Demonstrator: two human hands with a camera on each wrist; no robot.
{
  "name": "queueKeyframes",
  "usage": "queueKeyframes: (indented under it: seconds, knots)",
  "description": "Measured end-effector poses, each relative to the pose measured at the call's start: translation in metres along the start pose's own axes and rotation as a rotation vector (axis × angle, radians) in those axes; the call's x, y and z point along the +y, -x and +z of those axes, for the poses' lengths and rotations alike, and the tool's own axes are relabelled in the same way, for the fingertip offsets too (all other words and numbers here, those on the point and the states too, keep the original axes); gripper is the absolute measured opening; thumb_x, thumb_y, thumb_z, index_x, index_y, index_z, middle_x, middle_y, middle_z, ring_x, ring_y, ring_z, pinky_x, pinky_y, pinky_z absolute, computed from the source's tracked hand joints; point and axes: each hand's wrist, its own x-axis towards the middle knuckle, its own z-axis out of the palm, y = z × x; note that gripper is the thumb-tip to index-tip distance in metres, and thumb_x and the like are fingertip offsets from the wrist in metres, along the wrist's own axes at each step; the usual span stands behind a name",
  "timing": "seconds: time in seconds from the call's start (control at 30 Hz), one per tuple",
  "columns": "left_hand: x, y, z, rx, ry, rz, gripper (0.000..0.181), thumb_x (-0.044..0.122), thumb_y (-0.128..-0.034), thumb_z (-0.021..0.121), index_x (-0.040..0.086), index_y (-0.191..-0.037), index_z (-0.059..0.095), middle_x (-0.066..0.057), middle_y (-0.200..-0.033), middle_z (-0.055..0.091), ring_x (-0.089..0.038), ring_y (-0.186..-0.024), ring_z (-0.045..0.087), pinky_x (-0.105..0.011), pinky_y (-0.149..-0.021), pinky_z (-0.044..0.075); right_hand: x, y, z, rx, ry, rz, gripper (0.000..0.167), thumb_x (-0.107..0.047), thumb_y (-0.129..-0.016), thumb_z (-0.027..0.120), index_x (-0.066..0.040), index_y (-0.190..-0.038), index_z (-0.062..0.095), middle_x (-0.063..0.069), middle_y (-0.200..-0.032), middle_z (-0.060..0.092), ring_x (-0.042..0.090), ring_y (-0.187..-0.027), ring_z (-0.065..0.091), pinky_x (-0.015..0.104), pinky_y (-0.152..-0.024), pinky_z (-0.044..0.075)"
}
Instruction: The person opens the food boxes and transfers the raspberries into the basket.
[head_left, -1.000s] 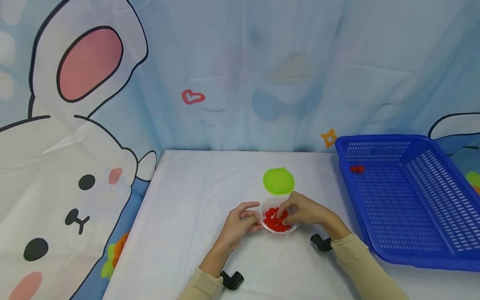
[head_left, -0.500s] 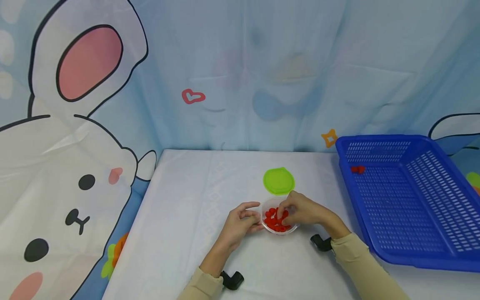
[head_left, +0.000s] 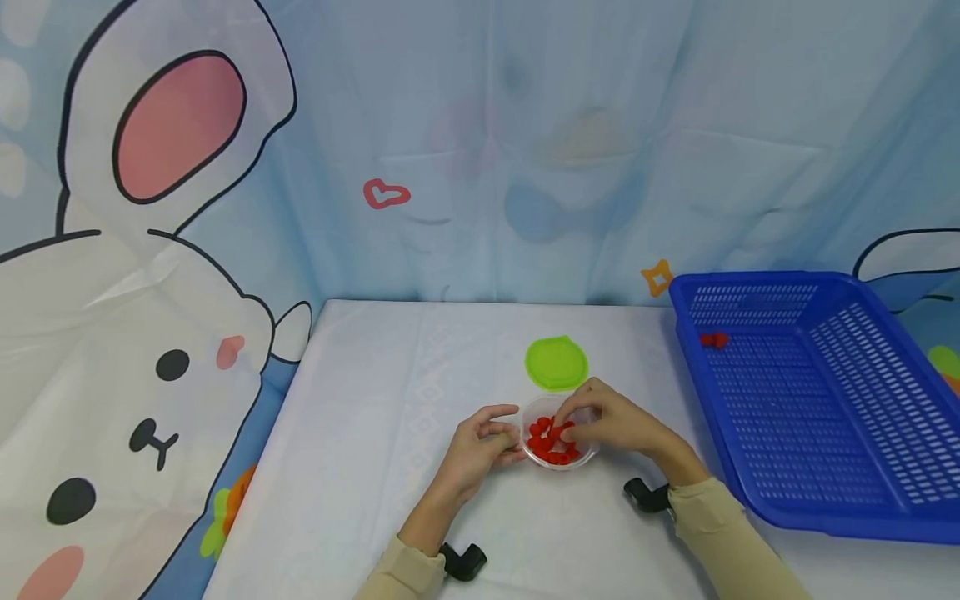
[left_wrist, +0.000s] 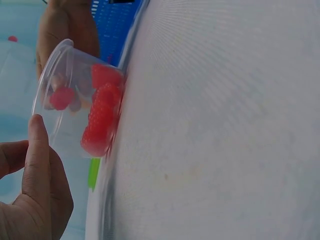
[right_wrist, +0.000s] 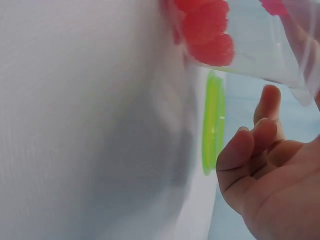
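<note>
A clear round plastic cup (head_left: 534, 410) with several red raspberries (head_left: 542, 446) in it stands on the white tabletop. My left hand (head_left: 483, 446) is at its left side; in the left wrist view a straight finger touches the cup's rim. Reaching into the cup from the right, my right hand (head_left: 618, 421) pinches one raspberry (left_wrist: 61, 98), raised above the others heaped at the bottom. In the right wrist view, the lower fingers (right_wrist: 236, 152) of that hand stay curled outside the cup. A bright green lid (head_left: 557, 363) lies flat just behind the cup.
To the right stands a large blue plastic basket (head_left: 701, 400) with a few small red pieces (head_left: 714, 340) at its back left. Behind the table hangs a blue curtain (head_left: 487, 150) printed with cartoons. Black wrist-worn parts (head_left: 465, 563) jut from both sleeves.
My right hand has risen slightly and shifted a little to the right, with a raspberry in its fingertips. My left hand, the cup and the lid have stayed in place.
</note>
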Motion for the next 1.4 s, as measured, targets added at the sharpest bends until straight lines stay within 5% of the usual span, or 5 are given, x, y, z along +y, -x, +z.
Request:
queueKeyframes:
  seconds: [0.47,0.63,0.77,1.1,1.4]
  knots:
    - [0.001,0.001,0.001,-0.004,0.008,0.006,0.037,-0.002,-0.0952,0.065,0.004,-0.131,0.062,-0.014,-0.099,0.062,-0.022,-0.084,0.065,-0.04,-0.08,0.062,-0.059,0.039,-0.033,0.322,0.029,-0.019,0.014,-0.016,-0.089,0.078,-0.015,-0.102,0.077,0.008,-0.097,0.054,0.026,-0.087,0.041,0.033,-0.062,0.036]
    - [0.0,0.001,0.001,-0.004,0.01,0.006,0.037,-0.002,-0.0949,0.066,0.004,-0.131,0.062,-0.014,-0.099,0.062,-0.022,-0.084,0.065,-0.04,-0.08,0.062,-0.081,0.058,-0.065,0.419,0.099,-0.015,0.015,-0.017,-0.091,0.077,-0.012,-0.105,0.076,0.007,-0.096,0.05,0.022,-0.081,0.039,0.031,-0.056,0.035]
    - [0.0,0.001,0.0,-0.004,0.0,0.003,0.037,-0.002,-0.095,0.066,0.004,-0.131,0.062,-0.014,-0.099,0.062,-0.022,-0.084,0.065,-0.039,-0.08,0.062,-0.084,0.067,-0.105,0.483,0.157,0.111,0.027,-0.03,-0.093,0.075,-0.012,-0.112,0.075,0.009,-0.092,0.046,0.023,-0.073,0.039,0.034,-0.054,0.033]
    - [0.002,0.002,0.0,0.004,-0.021,-0.003,0.037,-0.001,-0.095,0.066,0.005,-0.131,0.062,-0.015,-0.101,0.062,-0.022,-0.085,0.065,-0.039,-0.08,0.061,-0.011,0.061,-0.191,0.516,0.025,0.387,0.068,-0.059,-0.086,0.07,-0.012,-0.136,0.06,0.013,-0.147,0.036,0.039,-0.132,0.03,0.07,-0.105,0.027]
    - [0.002,0.001,0.001,0.008,-0.013,-0.016,0.036,-0.001,-0.0948,0.067,0.005,-0.13,0.062,-0.014,-0.1,0.062,-0.022,-0.085,0.065,-0.039,-0.08,0.061,0.073,0.057,-0.21,0.575,-0.077,0.574,0.058,-0.062,-0.086,0.069,-0.023,-0.129,0.066,0.024,-0.162,0.015,0.05,-0.143,0.015,0.07,-0.111,0.022]
